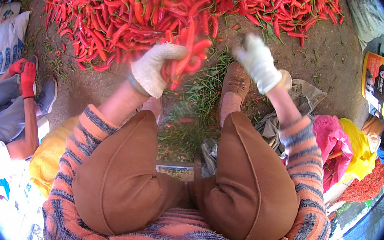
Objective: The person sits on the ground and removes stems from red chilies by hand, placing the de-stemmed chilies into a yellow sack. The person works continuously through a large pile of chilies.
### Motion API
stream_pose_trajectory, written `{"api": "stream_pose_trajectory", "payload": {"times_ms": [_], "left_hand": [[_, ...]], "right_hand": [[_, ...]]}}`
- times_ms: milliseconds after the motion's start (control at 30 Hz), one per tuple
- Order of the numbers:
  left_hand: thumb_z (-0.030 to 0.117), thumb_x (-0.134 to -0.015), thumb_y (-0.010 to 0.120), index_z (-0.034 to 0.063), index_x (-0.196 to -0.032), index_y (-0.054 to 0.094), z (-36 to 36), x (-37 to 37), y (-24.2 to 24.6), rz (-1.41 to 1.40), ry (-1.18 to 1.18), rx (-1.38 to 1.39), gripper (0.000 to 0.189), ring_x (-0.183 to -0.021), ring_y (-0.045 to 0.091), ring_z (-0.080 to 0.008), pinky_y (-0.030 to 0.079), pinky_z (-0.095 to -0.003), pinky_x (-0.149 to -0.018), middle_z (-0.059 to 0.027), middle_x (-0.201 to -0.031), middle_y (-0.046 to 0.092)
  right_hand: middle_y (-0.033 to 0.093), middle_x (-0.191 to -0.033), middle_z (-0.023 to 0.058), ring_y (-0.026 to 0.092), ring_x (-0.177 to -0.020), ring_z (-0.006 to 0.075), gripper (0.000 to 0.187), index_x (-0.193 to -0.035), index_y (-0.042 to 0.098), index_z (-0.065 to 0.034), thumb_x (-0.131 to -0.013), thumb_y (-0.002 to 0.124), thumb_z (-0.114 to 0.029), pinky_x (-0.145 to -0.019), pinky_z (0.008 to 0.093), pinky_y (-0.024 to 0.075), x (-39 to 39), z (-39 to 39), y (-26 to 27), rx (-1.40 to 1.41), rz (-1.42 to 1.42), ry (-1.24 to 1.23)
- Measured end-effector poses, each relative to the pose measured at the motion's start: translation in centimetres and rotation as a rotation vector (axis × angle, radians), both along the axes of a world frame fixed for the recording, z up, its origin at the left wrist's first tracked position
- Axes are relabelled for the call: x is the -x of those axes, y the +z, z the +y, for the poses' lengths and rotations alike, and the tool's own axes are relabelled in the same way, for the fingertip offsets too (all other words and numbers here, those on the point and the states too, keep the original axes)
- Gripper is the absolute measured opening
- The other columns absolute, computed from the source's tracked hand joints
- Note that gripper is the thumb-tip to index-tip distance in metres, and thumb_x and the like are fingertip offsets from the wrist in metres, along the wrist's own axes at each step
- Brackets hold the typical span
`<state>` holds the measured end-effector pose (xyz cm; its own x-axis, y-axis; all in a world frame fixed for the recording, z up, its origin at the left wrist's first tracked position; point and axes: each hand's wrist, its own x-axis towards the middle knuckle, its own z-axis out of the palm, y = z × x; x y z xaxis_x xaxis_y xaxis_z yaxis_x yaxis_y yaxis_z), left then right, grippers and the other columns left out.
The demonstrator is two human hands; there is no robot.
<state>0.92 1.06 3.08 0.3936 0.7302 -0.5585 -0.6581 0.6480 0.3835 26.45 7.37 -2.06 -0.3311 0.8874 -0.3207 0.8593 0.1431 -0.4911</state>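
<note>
A bunch of red chili peppers [187,57] is clasped in my left hand [159,64], which wears a white knit glove. Their ends fan out past my thumb. To the right, above a brown shoe [236,82], my gloved right hand [257,60] is raised apart from the bunch. Motion blurs its fingers, so whether they pinch anything cannot be made out. Beyond both hands spreads a large heap of red chili peppers [119,12] on the ground. Green stems and leaves [201,96] litter the ground between my feet.
At left sits another person in red gloves [27,78], beside a white woven sack [5,45]. A yellow sack [49,153] lies near my left side. On the right are pink [331,146] and yellow bags [359,149], a yellow-black box [380,84] and more red peppers [366,184].
</note>
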Motion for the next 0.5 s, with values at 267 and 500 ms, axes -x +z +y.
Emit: {"api": "stream_pose_trajectory", "payload": {"times_ms": [267,500], "left_hand": [[0.007,-0.088,0.055,-0.0062,-0.136,0.045,0.2,-0.3,0.2,0.009,-0.044,-0.022,0.050,-0.120,0.057,-0.0340,0.051,-0.0342,-0.098,-0.0236,-0.137,0.054],[0.007,-0.092,0.052,-0.0055,-0.138,0.044,0.0,0.3,-0.8,-0.029,-0.002,-0.001,0.049,-0.119,0.058,-0.0331,0.051,-0.0358,-0.100,-0.0228,-0.136,0.054]], "right_hand": [[0.066,-0.096,0.0259,0.060,-0.087,0.0404,0.043,-0.104,0.061,0.0021,-0.086,0.065,-0.037,-0.084,0.0446,0.0462,3.4,6.2,-7.3,-0.028,0.507,-0.744],[0.065,-0.098,0.0026,0.056,-0.086,0.0095,0.026,-0.115,0.061,0.0006,-0.090,0.063,-0.007,-0.080,0.0267,0.0479,2.2,2.5,2.0,0.055,0.980,-0.575]]}}
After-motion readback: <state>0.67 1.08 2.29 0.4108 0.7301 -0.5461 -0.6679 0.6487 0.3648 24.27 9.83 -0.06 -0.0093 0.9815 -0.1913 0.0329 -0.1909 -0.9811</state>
